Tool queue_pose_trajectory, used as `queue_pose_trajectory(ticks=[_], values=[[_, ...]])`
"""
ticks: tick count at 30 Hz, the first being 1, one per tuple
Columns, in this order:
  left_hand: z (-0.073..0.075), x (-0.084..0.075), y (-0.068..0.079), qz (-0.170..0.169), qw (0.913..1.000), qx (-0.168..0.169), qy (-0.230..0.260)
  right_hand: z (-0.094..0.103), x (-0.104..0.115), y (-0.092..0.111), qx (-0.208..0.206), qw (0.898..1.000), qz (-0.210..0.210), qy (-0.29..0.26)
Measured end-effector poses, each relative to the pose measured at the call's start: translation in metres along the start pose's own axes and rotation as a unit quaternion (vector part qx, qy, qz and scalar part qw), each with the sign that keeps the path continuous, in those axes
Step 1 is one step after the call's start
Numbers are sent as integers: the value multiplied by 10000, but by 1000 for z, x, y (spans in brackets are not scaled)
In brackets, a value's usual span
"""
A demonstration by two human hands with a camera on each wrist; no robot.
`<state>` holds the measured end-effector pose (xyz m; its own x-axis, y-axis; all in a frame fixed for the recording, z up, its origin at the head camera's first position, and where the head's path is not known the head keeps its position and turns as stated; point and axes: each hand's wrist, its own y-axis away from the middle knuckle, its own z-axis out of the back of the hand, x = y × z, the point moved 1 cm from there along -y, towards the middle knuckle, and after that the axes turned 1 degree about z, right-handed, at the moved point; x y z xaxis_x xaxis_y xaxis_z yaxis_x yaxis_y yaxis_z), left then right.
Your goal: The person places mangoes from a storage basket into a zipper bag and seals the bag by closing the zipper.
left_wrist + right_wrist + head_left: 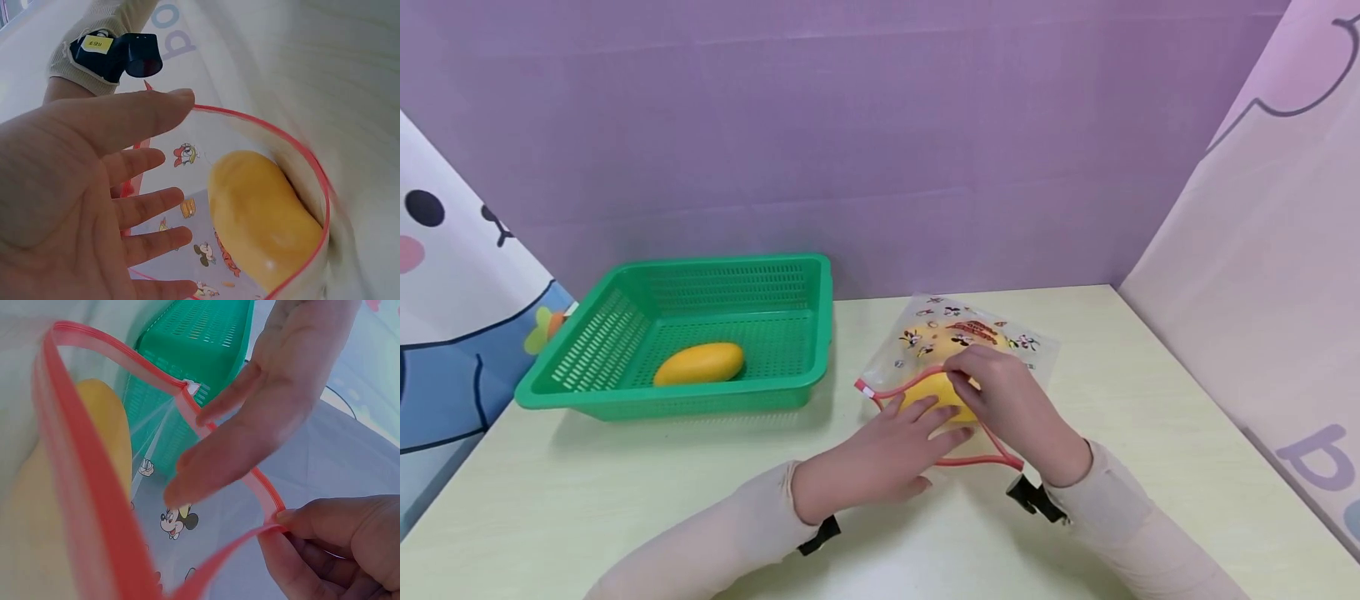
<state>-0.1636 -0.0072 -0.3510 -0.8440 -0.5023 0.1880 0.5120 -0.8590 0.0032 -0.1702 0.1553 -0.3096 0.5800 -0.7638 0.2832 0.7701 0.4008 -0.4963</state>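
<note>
A clear zip bag [891, 358] with cartoon prints and a red zip edge [284, 134] lies on the table, its mouth spread apart towards me. Just inside the mouth sits a yellow mango [250, 212], partly hidden by my hands in the head view. More yellow shows through the printed film farther in. My right hand [1011, 400] pinches the upper red edge between thumb and finger, as the right wrist view shows. At the mouth, my left hand [880, 458] has its fingers straight and spread, pointing over the opening beside the mango.
To the left stands a green plastic basket [820, 350] with slotted walls, holding another mango [700, 364]. A purple cloth wall [880, 150] closes off the back of the table [700, 483]. Printed cloth panels [1262, 267] stand at the sides.
</note>
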Motion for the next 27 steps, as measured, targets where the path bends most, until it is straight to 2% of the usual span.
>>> queue_pose_trajectory(ticks=[6, 12, 16, 27], values=[[1, 2, 9, -72, 10000, -2, -8, 0, 0, 0, -56, 10000, 52, -13], [2, 3, 21, -36, 9996, 75, 266, -1, -2, 2, -33, 10000, 72, -26], [6, 7, 32, -54, 9987, -71, 492, -2, -2, 4, -45, 10000, 52, -25], [12, 24, 57, 238, 9944, -345, 966, -3, -2, 2, 0, 10000, 90, -35]])
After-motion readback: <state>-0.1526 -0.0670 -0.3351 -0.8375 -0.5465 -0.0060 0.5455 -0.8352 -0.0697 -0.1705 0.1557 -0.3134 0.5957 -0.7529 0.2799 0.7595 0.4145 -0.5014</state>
